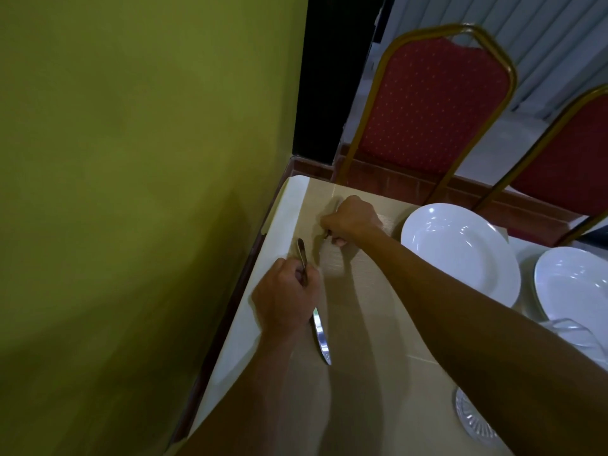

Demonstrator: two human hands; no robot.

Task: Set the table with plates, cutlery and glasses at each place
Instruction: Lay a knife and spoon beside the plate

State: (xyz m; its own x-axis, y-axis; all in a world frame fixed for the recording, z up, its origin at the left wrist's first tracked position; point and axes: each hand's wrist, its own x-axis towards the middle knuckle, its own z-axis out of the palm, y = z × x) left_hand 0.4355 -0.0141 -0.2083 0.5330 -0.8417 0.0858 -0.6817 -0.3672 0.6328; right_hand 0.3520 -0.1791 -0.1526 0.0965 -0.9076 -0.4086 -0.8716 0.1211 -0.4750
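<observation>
My left hand (pixel 286 301) is closed around a table knife (pixel 321 337); its blade points back toward me and its handle tip sticks out past my fingers. Further along the cream tablecloth (pixel 362 324), my right hand (pixel 350 222) is closed on another piece of cutlery (pixel 326 235), of which only a short dark end shows; I cannot tell its type. Two white deep plates sit to the right: one (pixel 460 251) near the far edge, another (pixel 579 291) at the frame's right side.
A green wall (pixel 131 192) runs close along the table's left edge. Two red padded chairs with gold frames (pixel 427 103) stand at the far side. A clear glass (pixel 473 419) lies low at the right, and another glass rim (pixel 572 330) shows beside the right plate.
</observation>
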